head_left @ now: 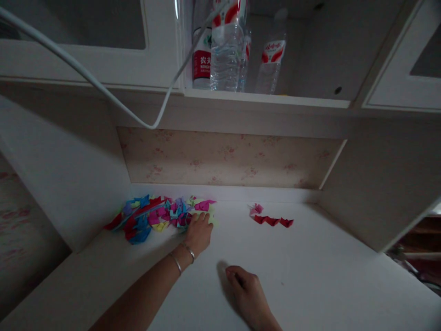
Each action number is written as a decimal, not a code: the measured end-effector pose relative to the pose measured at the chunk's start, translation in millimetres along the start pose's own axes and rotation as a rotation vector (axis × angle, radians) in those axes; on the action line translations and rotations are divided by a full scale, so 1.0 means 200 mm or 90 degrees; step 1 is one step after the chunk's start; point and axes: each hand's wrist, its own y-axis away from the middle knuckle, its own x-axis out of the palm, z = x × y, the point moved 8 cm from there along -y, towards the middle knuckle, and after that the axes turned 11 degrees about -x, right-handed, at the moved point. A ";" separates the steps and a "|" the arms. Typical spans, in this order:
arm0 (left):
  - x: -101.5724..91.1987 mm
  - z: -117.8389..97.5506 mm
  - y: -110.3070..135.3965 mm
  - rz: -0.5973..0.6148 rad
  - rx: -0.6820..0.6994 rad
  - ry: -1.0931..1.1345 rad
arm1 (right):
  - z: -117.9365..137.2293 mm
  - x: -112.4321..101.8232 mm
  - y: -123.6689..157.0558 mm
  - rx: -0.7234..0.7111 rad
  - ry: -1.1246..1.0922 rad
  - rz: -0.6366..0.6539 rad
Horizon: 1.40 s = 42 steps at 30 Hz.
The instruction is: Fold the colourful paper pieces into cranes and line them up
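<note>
My left hand (200, 233), with two silver bangles on its wrist, reaches to the right end of a pile of folded coloured paper pieces (159, 215). Its fingers are stretched forward over a pale yellow-green piece of paper (211, 214); the fingertips are partly hidden. Blue, red, magenta, purple and yellow pieces crowd the pile to its left. Nearer to me, my right hand (248, 290) rests above the white tabletop with its fingers curled in, and I see nothing in it. Farther off lie a red zigzag paper strip (274, 221) and a small pink folded paper (256, 209).
The white tabletop (310, 276) sits in a nook with side panels and a floral back wall (220, 158). Overhead, an open cabinet shelf (310, 100) holds several plastic bottles (225, 57). A white cable (113, 97) hangs in front of the cabinet.
</note>
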 end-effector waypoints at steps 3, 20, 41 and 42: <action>0.06 0.00 -0.09 0.020 -0.024 -0.006 | 0.00 -0.01 -0.01 0.001 0.000 0.002; 0.10 0.18 -0.15 0.057 -0.191 -0.016 | -0.11 -0.05 -0.01 0.044 -0.115 -0.039; -0.09 0.06 0.31 0.303 -0.226 1.080 | -0.05 0.06 -0.04 0.138 -0.601 -0.067; -0.08 0.05 0.37 0.324 -0.245 1.116 | -0.01 0.08 -0.05 0.143 -0.665 -0.053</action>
